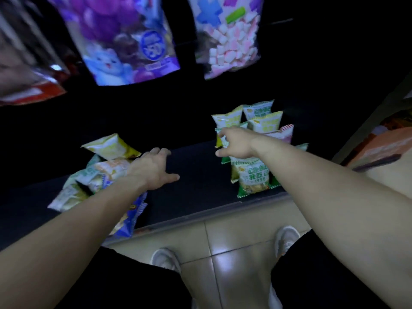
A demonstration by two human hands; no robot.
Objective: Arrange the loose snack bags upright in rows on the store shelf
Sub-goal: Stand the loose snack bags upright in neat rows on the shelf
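A heap of loose snack bags (100, 172) lies tumbled at the left of the dark shelf (196, 175); a yellow and white bag (111, 147) sits on top. My left hand (153, 169) hovers at the heap's right edge with fingers spread, holding nothing. At the right, several snack bags stand upright in rows (252, 152), with a green bag (253, 179) at the front. My right hand (235, 142) reaches into these rows and its curled fingers pinch the top of a small green and yellow bag (219, 141).
Large candy bags hang above: a purple one (124, 41) and a marshmallow one (231, 36). The shelf's front lip (200, 219) runs above a tiled floor (234, 248) where my shoes show. An orange carton (383, 143) lies at the right.
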